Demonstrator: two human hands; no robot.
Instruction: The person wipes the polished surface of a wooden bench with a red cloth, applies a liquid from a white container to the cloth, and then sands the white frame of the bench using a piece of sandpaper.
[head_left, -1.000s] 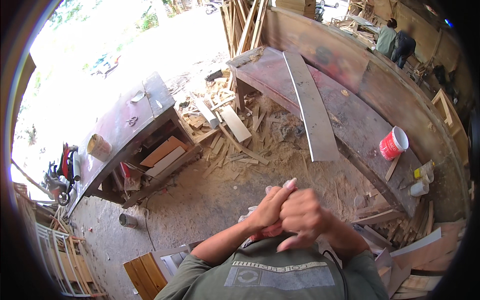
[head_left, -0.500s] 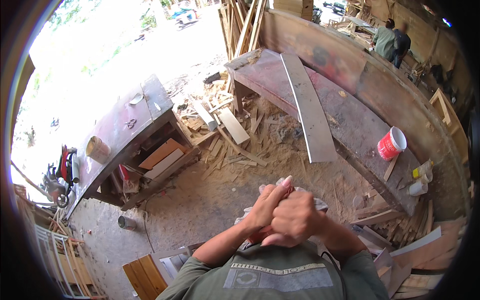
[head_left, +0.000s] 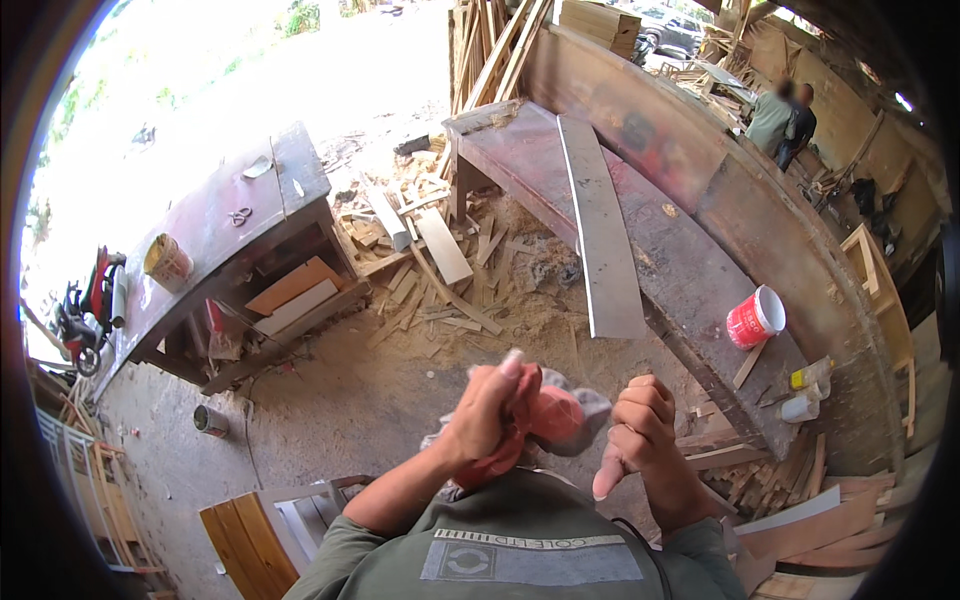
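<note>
My left hand (head_left: 482, 412) is closed round a crumpled red and grey cloth (head_left: 548, 412) that hangs in front of my chest. Some of its folds are hidden behind the fingers. To the right, apart from the cloth, my right hand (head_left: 638, 428) has its fingers curled in and its thumb pointing down. Whatever may be inside that fist is hidden. Beyond both hands, a long pale board (head_left: 603, 235) lies across the right bench (head_left: 690, 290), its near end sticking out over the edge.
Scissors (head_left: 240, 216) and a stained bucket (head_left: 168, 262) stand on the left bench (head_left: 225, 190). A red and white bucket (head_left: 755, 318) sits on the right bench. Wood offcuts (head_left: 440, 245) and sawdust cover the floor between. A can (head_left: 210, 421) stands at left. Two people (head_left: 783, 120) are far right.
My hands were clasped together over the cloth. The right hand has pulled away to the right, and more of the cloth now shows beside the left hand. The view has shifted slightly.
</note>
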